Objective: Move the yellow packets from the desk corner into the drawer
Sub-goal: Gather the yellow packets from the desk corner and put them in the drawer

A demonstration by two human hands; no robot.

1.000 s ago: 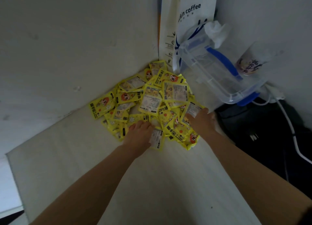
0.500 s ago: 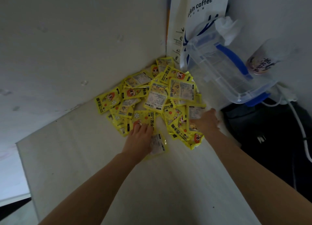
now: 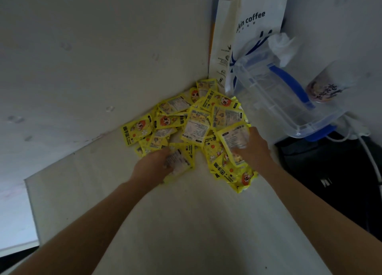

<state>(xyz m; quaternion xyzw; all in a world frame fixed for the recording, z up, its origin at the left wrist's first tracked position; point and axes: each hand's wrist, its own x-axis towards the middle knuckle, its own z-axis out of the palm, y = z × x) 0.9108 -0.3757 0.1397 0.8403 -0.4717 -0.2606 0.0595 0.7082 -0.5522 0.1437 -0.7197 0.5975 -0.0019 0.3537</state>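
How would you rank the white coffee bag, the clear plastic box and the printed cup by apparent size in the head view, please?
1. White coffee bag, though cut off at the top.
2. Clear plastic box, close behind it.
3. Printed cup, clearly smallest.

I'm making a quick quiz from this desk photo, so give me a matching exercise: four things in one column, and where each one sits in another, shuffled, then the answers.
Things:
1. paper bag
2. clear box
3. left hand
4. cup

Places:
A. far right, against the wall
B. near edge of the packets, gripping some
C. upright in the corner behind the heap
D. tilted, right of the heap

Pairs: 1-C, 2-D, 3-B, 4-A
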